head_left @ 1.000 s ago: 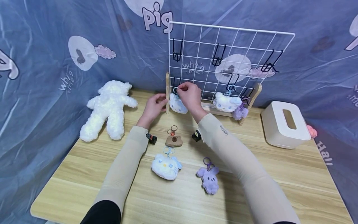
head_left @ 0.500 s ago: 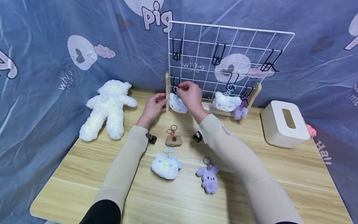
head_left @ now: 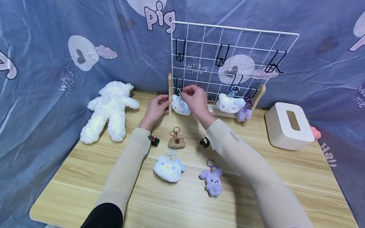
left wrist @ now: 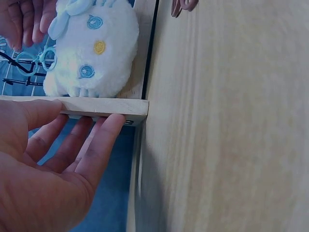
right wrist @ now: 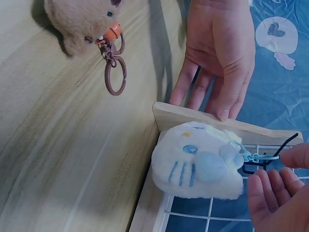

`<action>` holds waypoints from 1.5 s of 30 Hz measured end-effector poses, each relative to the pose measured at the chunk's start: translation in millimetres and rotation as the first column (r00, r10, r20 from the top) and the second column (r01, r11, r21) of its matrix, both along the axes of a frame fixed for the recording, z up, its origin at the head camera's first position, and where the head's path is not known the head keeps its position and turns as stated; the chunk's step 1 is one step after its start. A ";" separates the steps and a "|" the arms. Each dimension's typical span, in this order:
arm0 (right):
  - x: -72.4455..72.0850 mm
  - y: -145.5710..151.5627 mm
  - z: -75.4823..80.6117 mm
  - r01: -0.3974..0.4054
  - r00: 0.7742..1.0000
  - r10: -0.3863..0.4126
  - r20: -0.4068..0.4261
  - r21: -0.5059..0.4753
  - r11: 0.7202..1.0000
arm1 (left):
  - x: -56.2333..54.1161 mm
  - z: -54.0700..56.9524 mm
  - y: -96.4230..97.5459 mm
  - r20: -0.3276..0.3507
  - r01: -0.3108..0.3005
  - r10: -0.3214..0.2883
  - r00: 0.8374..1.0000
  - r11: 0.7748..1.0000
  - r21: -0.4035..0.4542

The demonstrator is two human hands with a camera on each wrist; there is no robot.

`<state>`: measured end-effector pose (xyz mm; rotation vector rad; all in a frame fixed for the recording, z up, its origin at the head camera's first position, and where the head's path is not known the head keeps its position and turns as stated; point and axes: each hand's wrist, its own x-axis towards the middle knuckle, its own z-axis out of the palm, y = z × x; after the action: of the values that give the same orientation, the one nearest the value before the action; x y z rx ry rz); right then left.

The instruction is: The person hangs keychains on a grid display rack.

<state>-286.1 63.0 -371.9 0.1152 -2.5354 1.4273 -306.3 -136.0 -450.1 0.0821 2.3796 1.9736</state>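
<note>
A white plush cat-head keychain (head_left: 181, 105) with blue bow hangs at the lower left of the white wire grid rack (head_left: 211, 66). Its light blue ring (right wrist: 263, 157) is round a black hook (right wrist: 289, 140). My right hand (head_left: 196, 99) is right beside that ring, thumb and fingertips apart with nothing between them in the right wrist view. My left hand (head_left: 155, 109) grips the rack's left wooden post (left wrist: 106, 105), thumb on one side and fingers on the other. Another white cat keychain (head_left: 230, 103) and a purple plush keychain (head_left: 243, 113) hang at the rack's lower right.
On the table (head_left: 94, 180) lie a brown plush keychain (head_left: 176, 142), a white cat keychain (head_left: 169, 169) and a purple bunny keychain (head_left: 213, 183). A white plush bear (head_left: 112, 109) is at the left, a tissue box (head_left: 288, 126) at the right. Several black hooks (head_left: 220, 60) jut from the grid.
My right hand has drawn slightly right and down from the ring, its fingers loosening. The keychain stays hanging by the left post. My left hand has not moved.
</note>
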 end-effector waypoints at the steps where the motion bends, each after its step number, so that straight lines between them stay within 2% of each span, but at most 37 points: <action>1: 1.3 1.8 0.1 -0.005 1.000 0.005 0.005 -0.001 1.000 | -0.3 -0.2 -0.1 0.001 0.001 -0.001 1.000 1.000 0.001; 15: 25.1 29.2 0.6 -0.077 0.990 0.083 0.110 -0.053 0.996 | 3.1 3.7 0.2 0.009 0.003 -0.003 1.000 1.000 -0.001; 22: 41.2 47.0 3.2 -0.099 0.987 0.103 0.124 -0.041 0.994 | 2.3 3.5 0.9 0.009 0.003 -0.003 1.000 1.000 0.001; 27: 54.2 59.2 2.8 -0.122 0.979 0.121 0.163 -0.008 0.993 | 2.5 2.7 0.9 0.006 0.001 -0.001 1.000 1.000 -0.007; 32: 69.8 73.3 -3.6 -0.151 0.969 0.136 0.204 0.059 0.987 | 4.5 2.4 0.5 0.006 -0.003 0.003 1.000 1.000 -0.007; 36: 80.5 85.8 -11.3 -0.165 0.968 0.140 0.207 0.111 0.980 | 4.4 1.4 0.2 0.008 -0.003 0.003 1.000 1.000 -0.003; 42: 92.8 104.6 -24.8 -0.211 0.957 0.177 0.231 0.132 0.969 | 3.2 0.8 0.4 0.001 0.000 0.000 1.000 1.000 0.002; 45: 100.3 112.9 -31.8 -0.237 0.943 0.197 0.268 0.128 0.963 | 3.5 1.0 1.0 0.000 -0.002 0.002 1.000 1.000 0.009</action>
<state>-185.8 175.9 -403.6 0.2645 -2.9256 1.3918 -302.8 -135.0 -449.1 0.0805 2.3714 1.9854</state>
